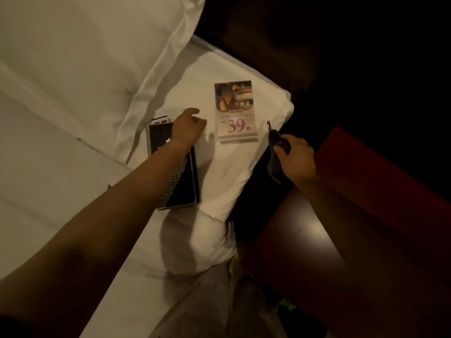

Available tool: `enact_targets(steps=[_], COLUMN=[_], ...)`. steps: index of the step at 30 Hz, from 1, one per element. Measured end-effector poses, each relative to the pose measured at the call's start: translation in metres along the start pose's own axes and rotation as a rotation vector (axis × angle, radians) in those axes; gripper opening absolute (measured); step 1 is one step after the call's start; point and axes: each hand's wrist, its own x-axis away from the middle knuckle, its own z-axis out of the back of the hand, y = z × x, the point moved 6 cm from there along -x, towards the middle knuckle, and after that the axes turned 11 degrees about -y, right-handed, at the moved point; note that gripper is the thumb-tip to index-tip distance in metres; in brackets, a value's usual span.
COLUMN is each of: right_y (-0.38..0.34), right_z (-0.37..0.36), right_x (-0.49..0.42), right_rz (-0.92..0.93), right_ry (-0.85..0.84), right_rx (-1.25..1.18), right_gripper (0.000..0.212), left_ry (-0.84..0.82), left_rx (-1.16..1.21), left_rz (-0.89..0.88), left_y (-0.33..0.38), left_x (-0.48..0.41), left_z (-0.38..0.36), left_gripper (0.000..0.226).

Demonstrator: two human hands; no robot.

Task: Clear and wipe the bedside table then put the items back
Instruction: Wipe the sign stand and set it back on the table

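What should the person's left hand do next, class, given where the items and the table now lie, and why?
Probably close the left hand on the dark tray under it and carry it back to the bedside table. The tray and the price card lie on the white bed, the tabletop shows bare and glossy, and the right hand grips a dark cloth, which suggests wiping is done.

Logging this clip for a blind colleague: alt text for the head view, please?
Left hand hovers over a dark flat rectangular tray on the white bed sheet, beside a printed "39" card; right hand grips a dark cloth above the reddish-brown bedside table.
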Motion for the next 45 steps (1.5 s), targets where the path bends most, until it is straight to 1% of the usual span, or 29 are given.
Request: enact_targets(steps=[2, 3, 6, 8, 9, 11, 13, 16, 19, 21, 23, 27, 30, 32, 34, 36, 39, 40, 43, 45], right_y=[-0.001, -0.001, 0.001, 0.001, 0.0, -0.005, -0.019, -0.051, -0.08, -0.083, -0.075, -0.053, -0.053, -0.06, -0.067, -0.061, -0.032, -0.017, 0.032, 0.071], right_z=[0.005, 0.008, 0.018, 0.022, 0.022, 0.02, 0.019, 0.015, 0.006, 0.006, 0.015, 0.04, 0.045, 0.039, 0.027, 0.022, 0.038, 0.045, 0.058, 0.063], right_x=[-0.006, -0.008, -0.01, -0.007, -0.004, 0.003, 0.011, 0.022, 0.034, 0.039, 0.041, 0.045, 0.062, 0.079, 0.095, 0.103, 0.099, 0.096, 0.094, 0.099], right_rz=[-0.021, -0.03, -0.053, -0.064, -0.068, -0.063, -0.019, 0.124, 0.305, 0.375, 0.383, 0.246, 0.211, 0.281, 0.399, 0.458, 0.413, 0.372, 0.241, 0.173], right_ry=[0.01, 0.018, 0.052, 0.073, 0.08, 0.097, 0.122, 0.159, 0.183, 0.18, 0.206, 0.287, 0.351, 0.38, 0.369, 0.367, 0.385, 0.4, 0.446, 0.464], right_rx=[0.008, 0.007, -0.026, -0.034, -0.029, -0.022, -0.024, 0.019, 0.155, 0.214, 0.226, 0.134, 0.106, 0.168, 0.231, 0.261, 0.115, 0.061, -0.053, -0.182], right_gripper=[0.043, 0.042, 0.042, 0.043, 0.043, 0.042, 0.042, 0.042, 0.041, 0.041, 0.041, 0.04, 0.041, 0.042, 0.043, 0.043, 0.041, 0.039, 0.038, 0.039], left_ry=[-0.104, -0.124, -0.069, -0.113, -0.152, -0.174, -0.181, -0.266, -0.366, -0.388, -0.396, -0.455, -0.45, -0.442, -0.438, -0.452, -0.492, -0.507, -0.562, -0.58], left_rx=[-0.044, -0.079, -0.088, -0.016, 0.069, 0.245, 0.335, 0.394, 0.39, 0.4, 0.431, 0.438, 0.417, 0.39, 0.343, 0.301, 0.251, 0.245, 0.255, 0.251], left_rz=[0.094, 0.135, 0.202, 0.225, 0.202, 0.152, 0.098, -0.019, -0.093, -0.105, -0.113, -0.157, -0.18, -0.199, -0.215, -0.213, -0.236, -0.246, -0.269, -0.268], left_y=[0.005, 0.006, 0.004, 0.003, 0.004, 0.006, 0.011, 0.024, 0.036, 0.04, 0.041, 0.041, 0.048, 0.056, 0.065, 0.069, 0.071, 0.072, 0.069, 0.065], left_x=[-0.023, -0.03, -0.049, -0.051, -0.047, -0.034, -0.017, 0.013, 0.045, 0.062, 0.076, 0.102, 0.117, 0.123, 0.129, 0.136, 0.148, 0.152, 0.16, 0.163], left_z=[-0.028, -0.038, -0.05, -0.057, -0.061, -0.063, -0.06, -0.064, -0.072, -0.073, -0.073, -0.078, -0.081, -0.083, -0.087, -0.093, -0.109, -0.116, -0.141, -0.16], left_gripper=[0.045, 0.044, 0.041, 0.039, 0.033, 0.017, 0.014, 0.016, 0.027, 0.022, 0.017, 0.024, 0.02, 0.015, 0.02, 0.022, 0.009, 0.009, 0.018, 0.019])
